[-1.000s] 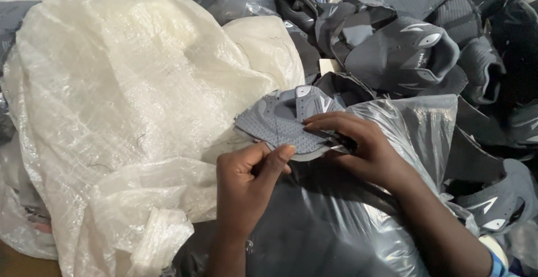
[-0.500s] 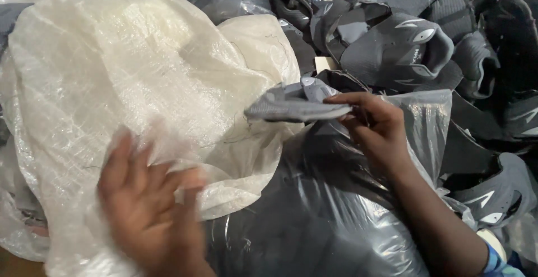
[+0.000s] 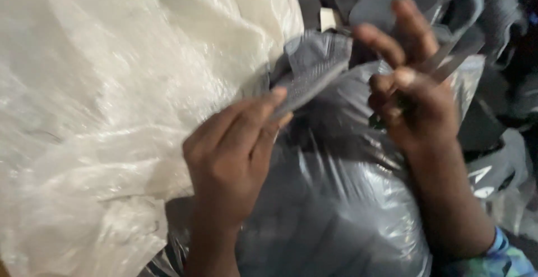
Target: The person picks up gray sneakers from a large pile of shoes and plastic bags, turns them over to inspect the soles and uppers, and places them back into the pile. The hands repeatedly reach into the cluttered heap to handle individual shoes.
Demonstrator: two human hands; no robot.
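Item: grey fabric piece (image 3: 311, 72), a cut shoe-upper panel by its shape, mesh-textured, somewhat crumpled. Location: raised just above a bulging dark grey plastic bag (image 3: 336, 198), at the edge of a large translucent white sack (image 3: 112, 97).

Left hand (image 3: 232, 153): closed in a pinch, thumb and forefinger clamped on the lower near edge of the fabric piece; the remaining fingers curled under.

Right hand (image 3: 414, 100): partly open, two fingers stretched upward, the others bent in. A thin grey strip (image 3: 448, 64) ran past these fingers; whether it was gripped or merely lying against them could not be told, the frame being blurred by motion. This hand was near the fabric piece but apart from it.

Surroundings: a heap of similar grey shoe uppers (image 3: 426, 2) lay beyond the hands along the top and right of the view, some showing pale trim. A small pale card or label (image 3: 330, 19) showed between the sack and the heap. A patterned blue-green sleeve cuff (image 3: 499, 257) sat at the right wrist.

Condition and risks, as judged: the piece hung from one narrow pinch only, so a slack grip would likely let it drop into the fold between sack and bag, where grey on grey would make it hard to find. The slick, rounded bag offered poor footing for anything set down. The loose strip might snag the spread fingers.
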